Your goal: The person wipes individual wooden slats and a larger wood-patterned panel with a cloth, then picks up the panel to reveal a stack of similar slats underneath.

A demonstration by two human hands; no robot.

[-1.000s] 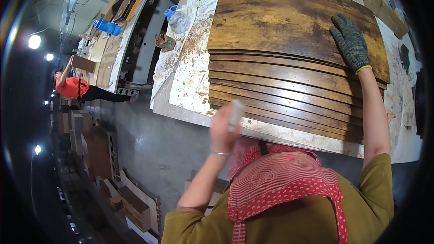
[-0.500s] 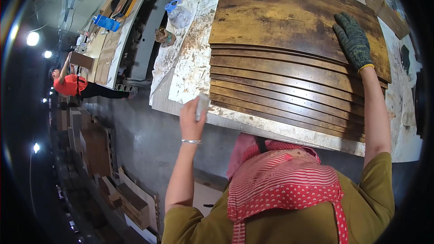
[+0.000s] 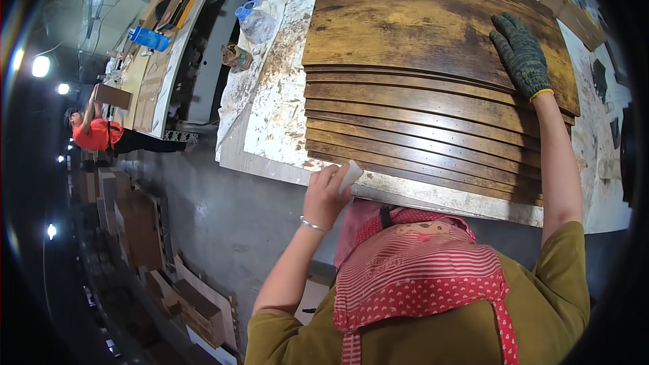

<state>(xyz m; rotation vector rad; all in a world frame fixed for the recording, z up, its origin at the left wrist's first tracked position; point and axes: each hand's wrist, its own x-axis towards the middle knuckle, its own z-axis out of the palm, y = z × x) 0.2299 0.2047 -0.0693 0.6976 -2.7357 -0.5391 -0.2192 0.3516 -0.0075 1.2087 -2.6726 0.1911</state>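
My bare left hand point(image 3: 325, 196) is closed around a small whitish pad point(image 3: 351, 176), possibly folded cloth or paper. It hovers at the table's near edge, close to the lowest board of a fanned stack of brown wood-grain boards point(image 3: 426, 132). My right hand point(image 3: 519, 54), in a dark knitted glove with a yellow cuff, lies flat on the top board point(image 3: 405, 20) toward its right side. The fingers of that hand are stretched out. Rows of small holes mark the exposed edge strips of the lower boards.
A stained white worktable point(image 3: 270, 122) carries the stack. At its left are a clear jug with a blue handle point(image 3: 257, 21) and a brown-wrapped container point(image 3: 236, 57). Farther left, a person in a red shirt point(image 3: 99, 135) holds a brown box. Panels point(image 3: 138, 223) stand on the floor.
My left hand has moved right and nearer to me with the white pad, away from the table's left corner. My gloved right hand stays on the top board.
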